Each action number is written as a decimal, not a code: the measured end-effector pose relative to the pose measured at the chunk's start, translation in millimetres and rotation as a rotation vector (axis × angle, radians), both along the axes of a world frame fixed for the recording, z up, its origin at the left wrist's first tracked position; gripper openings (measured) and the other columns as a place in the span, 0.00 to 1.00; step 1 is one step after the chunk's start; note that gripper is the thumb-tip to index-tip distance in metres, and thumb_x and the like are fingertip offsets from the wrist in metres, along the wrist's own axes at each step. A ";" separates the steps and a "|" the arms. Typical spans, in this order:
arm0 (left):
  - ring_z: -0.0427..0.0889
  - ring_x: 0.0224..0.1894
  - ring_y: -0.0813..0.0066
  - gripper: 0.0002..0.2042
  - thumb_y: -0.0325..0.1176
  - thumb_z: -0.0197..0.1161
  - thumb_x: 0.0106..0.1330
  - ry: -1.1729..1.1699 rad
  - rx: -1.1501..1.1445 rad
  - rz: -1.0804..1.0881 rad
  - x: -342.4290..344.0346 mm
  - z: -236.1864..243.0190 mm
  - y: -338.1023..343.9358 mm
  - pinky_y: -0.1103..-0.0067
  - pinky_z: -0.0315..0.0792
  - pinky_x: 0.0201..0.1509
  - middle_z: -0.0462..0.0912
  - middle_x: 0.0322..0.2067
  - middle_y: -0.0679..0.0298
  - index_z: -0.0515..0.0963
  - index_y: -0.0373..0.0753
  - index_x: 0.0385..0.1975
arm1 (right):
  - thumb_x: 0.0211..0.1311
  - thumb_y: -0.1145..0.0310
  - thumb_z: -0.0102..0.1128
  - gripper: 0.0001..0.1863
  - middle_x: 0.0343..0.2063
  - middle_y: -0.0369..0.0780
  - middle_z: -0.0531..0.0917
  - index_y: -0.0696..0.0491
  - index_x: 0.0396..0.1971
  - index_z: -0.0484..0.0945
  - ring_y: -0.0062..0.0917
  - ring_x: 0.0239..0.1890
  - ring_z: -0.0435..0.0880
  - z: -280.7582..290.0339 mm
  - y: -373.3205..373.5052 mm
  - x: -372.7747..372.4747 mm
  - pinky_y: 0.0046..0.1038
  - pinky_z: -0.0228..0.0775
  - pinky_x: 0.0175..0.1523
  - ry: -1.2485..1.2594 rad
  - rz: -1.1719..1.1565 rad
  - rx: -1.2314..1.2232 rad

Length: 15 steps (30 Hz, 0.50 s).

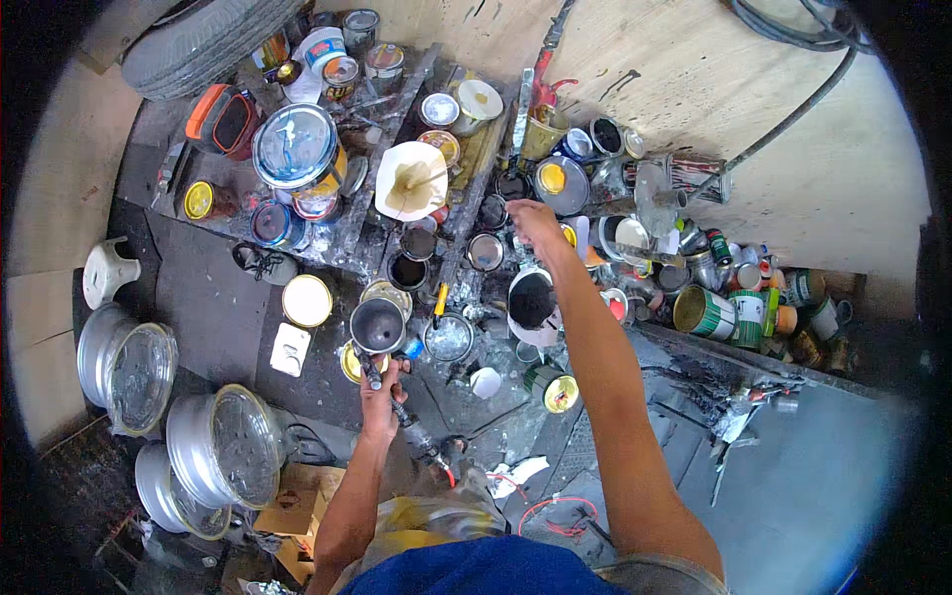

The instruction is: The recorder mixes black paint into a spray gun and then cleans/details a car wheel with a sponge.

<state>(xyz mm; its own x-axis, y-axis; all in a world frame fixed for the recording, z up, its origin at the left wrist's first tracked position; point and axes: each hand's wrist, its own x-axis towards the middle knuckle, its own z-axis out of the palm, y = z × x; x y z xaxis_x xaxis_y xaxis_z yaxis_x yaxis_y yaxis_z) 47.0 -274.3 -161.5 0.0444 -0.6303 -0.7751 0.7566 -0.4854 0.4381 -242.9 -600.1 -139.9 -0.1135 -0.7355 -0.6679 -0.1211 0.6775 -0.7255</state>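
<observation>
My left hand (381,399), at the lower middle, is closed around the handle of a spray gun (371,369). A round grey cup (378,325) sits on the gun, its open top facing up. My right hand (536,226) reaches far forward over the work surface, fingers drawn together at the edge of a small dark tin (492,211). Whatever lies between those fingertips is too small to make out. Below that forearm stands a white-rimmed tub with black contents (533,300). Between my arms are a clear-rimmed pot (448,338) and a yellow-handled tool (439,300).
Paint cans crowd the surface, including a large blue-lidded can (295,149) and a white bowl with a beige residue (412,181). Toppled cans (705,313) pile up at right. Metal wheel rims (226,446) stand at left, and a red hose (557,511) lies low.
</observation>
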 end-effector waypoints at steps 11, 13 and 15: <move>0.70 0.22 0.90 0.12 0.30 0.67 0.77 -0.005 -0.004 0.014 6.5 0.3 -3.2 0.86 0.63 0.26 0.90 0.41 0.65 0.76 0.51 0.55 | 0.67 0.67 0.66 0.08 0.23 0.41 0.86 0.57 0.36 0.87 0.30 0.21 0.83 -39.0 -8.2 -17.7 0.36 0.73 0.25 0.257 0.265 0.027; 0.70 0.22 0.90 0.12 0.30 0.67 0.77 -0.009 -0.008 0.019 10.8 0.4 -5.7 0.86 0.63 0.26 0.90 0.41 0.65 0.76 0.51 0.54 | 0.66 0.64 0.68 0.11 0.27 0.46 0.88 0.58 0.36 0.87 0.37 0.26 0.87 -28.9 -9.4 -20.1 0.40 0.77 0.31 0.627 0.443 -0.330; 0.70 0.22 0.90 0.11 0.30 0.67 0.77 -0.036 0.038 0.010 20.6 2.9 -1.7 0.86 0.63 0.26 0.90 0.41 0.66 0.76 0.51 0.54 | 0.63 0.59 0.72 0.15 0.32 0.51 0.90 0.58 0.37 0.87 0.48 0.33 0.90 5.9 -21.3 3.9 0.47 0.81 0.40 0.952 0.536 -0.758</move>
<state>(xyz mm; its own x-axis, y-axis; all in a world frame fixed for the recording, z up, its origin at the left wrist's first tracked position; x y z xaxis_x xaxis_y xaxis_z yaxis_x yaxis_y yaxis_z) 67.6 -276.0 -158.5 0.0787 -0.6000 -0.7961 0.7455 -0.4948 0.4466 -239.0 -621.5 -134.0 0.1140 -0.9882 0.1026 -0.9121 -0.1450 -0.3834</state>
